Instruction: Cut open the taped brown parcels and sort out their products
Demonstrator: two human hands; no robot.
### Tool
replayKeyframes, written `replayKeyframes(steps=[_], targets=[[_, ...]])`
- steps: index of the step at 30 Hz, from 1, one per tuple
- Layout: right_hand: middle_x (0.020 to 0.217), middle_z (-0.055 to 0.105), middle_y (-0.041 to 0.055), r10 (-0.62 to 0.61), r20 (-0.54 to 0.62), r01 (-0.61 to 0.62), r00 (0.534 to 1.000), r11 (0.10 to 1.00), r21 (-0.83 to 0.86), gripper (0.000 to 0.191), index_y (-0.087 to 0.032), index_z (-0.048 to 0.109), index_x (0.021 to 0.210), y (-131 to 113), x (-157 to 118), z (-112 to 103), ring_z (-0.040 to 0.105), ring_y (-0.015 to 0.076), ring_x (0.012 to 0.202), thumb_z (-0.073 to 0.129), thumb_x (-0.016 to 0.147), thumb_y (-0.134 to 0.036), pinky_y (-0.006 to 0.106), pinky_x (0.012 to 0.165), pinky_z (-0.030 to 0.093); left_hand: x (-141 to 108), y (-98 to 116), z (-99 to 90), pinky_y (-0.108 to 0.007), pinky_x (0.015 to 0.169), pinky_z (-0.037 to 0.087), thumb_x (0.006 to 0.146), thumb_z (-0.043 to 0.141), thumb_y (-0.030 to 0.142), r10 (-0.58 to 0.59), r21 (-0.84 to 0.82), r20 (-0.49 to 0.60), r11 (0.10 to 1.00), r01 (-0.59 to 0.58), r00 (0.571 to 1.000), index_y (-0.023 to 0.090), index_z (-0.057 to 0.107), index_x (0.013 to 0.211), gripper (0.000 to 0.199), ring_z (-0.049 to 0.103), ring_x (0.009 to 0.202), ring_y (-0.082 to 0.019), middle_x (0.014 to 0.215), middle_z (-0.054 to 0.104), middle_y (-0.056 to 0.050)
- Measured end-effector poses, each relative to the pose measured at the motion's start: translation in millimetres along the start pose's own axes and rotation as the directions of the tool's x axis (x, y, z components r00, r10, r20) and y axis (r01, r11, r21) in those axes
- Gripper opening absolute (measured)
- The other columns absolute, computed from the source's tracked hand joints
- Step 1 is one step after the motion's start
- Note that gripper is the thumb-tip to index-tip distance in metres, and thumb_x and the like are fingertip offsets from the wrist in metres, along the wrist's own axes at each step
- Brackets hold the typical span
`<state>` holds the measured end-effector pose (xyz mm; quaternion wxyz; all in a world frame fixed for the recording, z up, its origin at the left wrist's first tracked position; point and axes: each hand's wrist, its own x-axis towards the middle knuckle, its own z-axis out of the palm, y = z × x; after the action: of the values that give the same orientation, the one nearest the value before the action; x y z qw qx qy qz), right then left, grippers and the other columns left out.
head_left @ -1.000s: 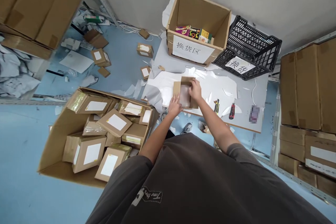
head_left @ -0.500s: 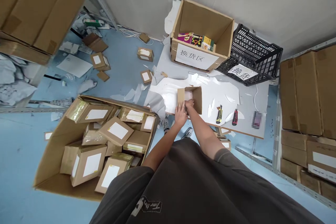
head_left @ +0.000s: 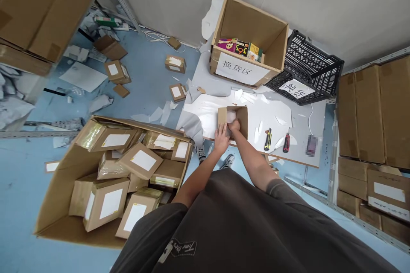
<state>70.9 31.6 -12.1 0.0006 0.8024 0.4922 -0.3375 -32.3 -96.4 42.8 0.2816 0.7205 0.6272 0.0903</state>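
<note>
A small open cardboard box (head_left: 242, 118) stands at the front edge of the white-topped table (head_left: 208, 113), with something pale inside it. My left hand (head_left: 221, 136) rests on the box's near left side, its fingers stretched over the flap. Inside the opening is my right hand (head_left: 234, 126), its fingers curled at the pale contents; what they hold, if anything, is hidden. To the right of the box lie a yellow-and-black cutter (head_left: 268, 139) and a red-and-black cutter (head_left: 286, 142).
A large box (head_left: 246, 68) with colourful packets and a black crate (head_left: 312, 68) stand at the table's back. Left of my body, a big carton (head_left: 51, 196) holds several labelled parcels. Stacked cartons (head_left: 368, 115) line the right. Paper scraps and small boxes lie on the floor.
My right hand has shifted slightly right and up inside the small box. My left hand stays on its flap side. The whole view has moved a little.
</note>
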Motion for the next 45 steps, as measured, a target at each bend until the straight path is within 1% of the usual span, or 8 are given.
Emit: replayKeyframes(steps=[9,16,22,26,30,35,40,45], targets=[[0.121,0.08,0.0272,-0.079,0.053,0.085,0.995,0.989,-0.119,0.023,-0.01,0.081,0.114,-24,-21,1,0.079,0.0368,0.113,0.074,0.097,-0.023,0.039,0.092,0.062,6,-15,-3.8,-0.058,0.137,0.02,0.093,0.075,0.026,-0.004,0.029,0.038,1.0,0.003,0.999,0.018,0.087,0.11,0.023,0.013,0.172,-0.041,0.186,0.023,-0.007],[0.123,0.082,0.0172,-0.25,-0.006,0.248,0.968,0.954,0.171,0.027,-0.017,0.079,0.116,-20,-33,-56,0.077,0.0312,0.12,0.077,0.09,-0.024,0.038,0.105,0.057,14,-32,-34.1,-0.057,0.136,0.02,0.092,0.076,0.03,-0.022,0.124,0.054,0.992,0.015,0.998,0.018,0.086,0.119,0.031,0.014,0.172,-0.041,0.185,0.023,-0.009],[0.115,0.084,0.0114,-0.336,0.071,0.165,0.939,0.624,0.764,0.046,-0.018,0.078,0.11,11,-46,-115,0.078,0.0319,0.11,0.089,0.074,-0.043,0.045,0.099,0.062,13,-74,-80.5,-0.065,0.136,0.017,0.091,0.078,0.035,-0.137,0.177,0.075,0.977,0.122,0.988,0.02,0.085,0.116,0.03,0.008,0.172,-0.045,0.186,0.02,-0.009],[0.11,0.085,0.0123,-0.383,0.092,0.084,0.919,0.418,0.905,0.058,-0.017,0.078,0.11,46,-55,-142,0.079,0.0321,0.107,0.099,0.064,-0.046,0.049,0.104,0.06,12,-58,-90.7,-0.068,0.136,0.019,0.083,0.085,0.031,-0.123,0.133,0.009,0.984,0.121,0.992,0.023,0.064,0.154,0.074,0.013,0.171,-0.046,0.184,0.026,-0.014],[0.111,0.085,0.0126,-0.356,0.112,0.025,0.928,0.358,0.933,0.054,-0.017,0.078,0.107,77,-60,-149,0.08,0.0314,0.106,0.101,0.066,-0.044,0.049,0.106,0.06,26,12,-56.7,-0.047,0.133,0.04,0.101,0.058,0.025,-0.039,-0.17,-0.177,0.985,0.009,0.983,0.02,0.053,0.163,0.063,0.052,0.155,-0.031,0.164,0.059,-0.014],[0.113,0.084,0.0131,-0.274,0.139,-0.02,0.952,0.399,0.917,0.051,-0.017,0.075,0.112,113,-50,-143,0.079,0.0291,0.106,0.095,0.076,-0.049,0.043,0.1,0.062,63,83,20.1,-0.041,0.118,0.055,0.098,0.061,0.025,-0.091,-0.449,-0.122,0.893,0.027,0.988,0.021,0.035,0.172,0.079,0.067,0.139,-0.027,0.158,0.064,-0.011],[0.106,0.081,0.0079,-0.066,0.185,-0.112,0.981,0.585,0.803,0.031,-0.019,0.067,0.118,148,-13,-117,0.076,0.0231,0.095,0.072,0.094,-0.038,0.035,0.087,0.061,88,79,80.7,-0.039,0.11,0.059,0.096,0.062,0.02,-0.247,-0.44,-0.008,0.871,0.218,0.969,0.023,0.036,0.171,0.08,0.074,0.127,-0.025,0.149,0.072,-0.009],[0.106,0.076,0.0061,0.0,0.099,-0.04,0.995,0.914,0.404,0.02,-0.017,0.07,0.11,163,25,-75,0.07,0.0229,0.104,0.06,0.092,-0.021,0.032,0.098,0.055,91,60,111.3,-0.039,0.119,0.052,0.096,0.065,0.023,-0.314,-0.214,0.069,0.922,0.321,0.947,0.014,0.042,0.167,0.075,0.065,0.139,-0.027,0.153,0.066,-0.016]])
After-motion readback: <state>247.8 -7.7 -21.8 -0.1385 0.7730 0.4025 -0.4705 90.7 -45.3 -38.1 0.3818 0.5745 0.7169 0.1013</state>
